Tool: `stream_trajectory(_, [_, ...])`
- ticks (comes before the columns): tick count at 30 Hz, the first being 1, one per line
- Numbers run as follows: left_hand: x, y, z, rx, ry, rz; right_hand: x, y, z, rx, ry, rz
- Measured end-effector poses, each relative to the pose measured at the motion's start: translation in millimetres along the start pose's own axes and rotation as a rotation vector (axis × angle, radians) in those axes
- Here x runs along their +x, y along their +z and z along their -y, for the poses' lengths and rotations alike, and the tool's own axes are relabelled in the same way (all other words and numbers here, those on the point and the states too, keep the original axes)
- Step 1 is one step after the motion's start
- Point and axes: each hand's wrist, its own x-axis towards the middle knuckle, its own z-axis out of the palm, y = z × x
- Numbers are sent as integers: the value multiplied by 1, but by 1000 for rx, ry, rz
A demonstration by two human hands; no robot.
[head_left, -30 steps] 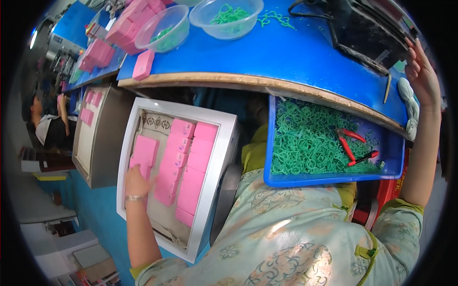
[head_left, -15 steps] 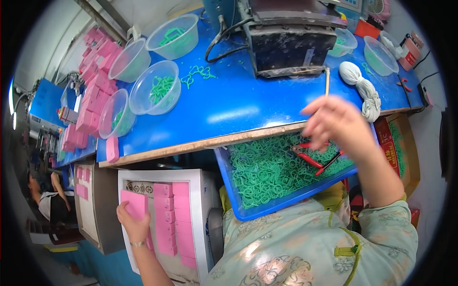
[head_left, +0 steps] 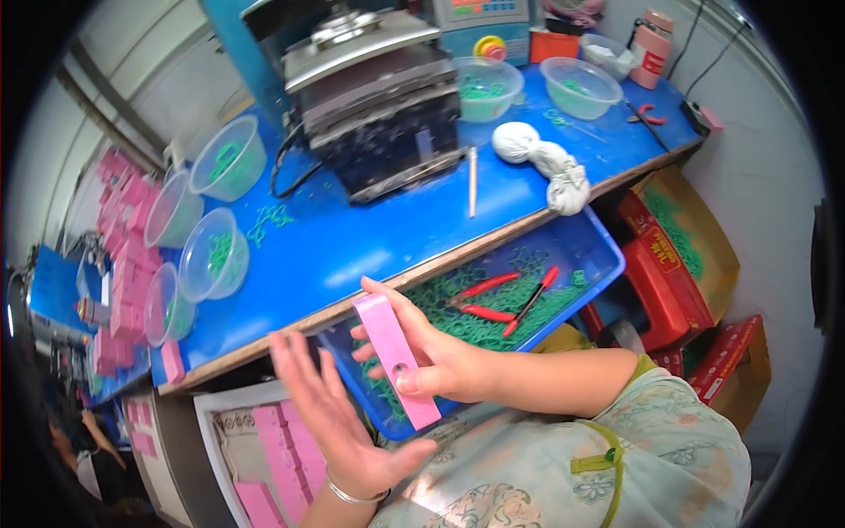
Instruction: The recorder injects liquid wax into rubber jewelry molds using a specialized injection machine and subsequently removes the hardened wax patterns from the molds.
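Observation:
My right hand grips a long flat pink block by its lower half, holding it tilted above the near edge of a blue tray. Just left of and below the block is my left hand, which wears a bracelet. Its fingers are spread, its palm faces the block, and it holds nothing. Green rubber rings fill the blue tray, with red-handled pliers lying on them. Below my left hand, a white tray carries more pink blocks.
The blue workbench carries a black press machine, several clear bowls with green pieces, a white cloth bundle and stacked pink blocks. Cardboard boxes stand at the right. Another person sits at far left.
My left hand has lifted off the pink blocks in the white tray and is open. My right hand came down from the bench and now holds a pink block. The view swung right.

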Motion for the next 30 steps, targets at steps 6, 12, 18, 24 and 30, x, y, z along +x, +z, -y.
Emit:
stream_trajectory(6, [-5, 27, 1, -464, -540, 275, -4, -11, -12, -386, -330, -53])
stream_trajectory(12, [-6, 28, 6, -542, -581, 164, -5, -17, 3, -257, -204, -53])
stream_trajectory(18, [2, 30, 7, -877, -669, -167, -6, -30, 11, 81, -116, -120])
stream_trajectory(24, [15, 21, 16, -710, -565, -437, -4, -26, 18, 23, -196, -125])
stream_trajectory(30, [55, -8, 33, -123, -109, -468, 14, -28, 30, 80, -137, -140])
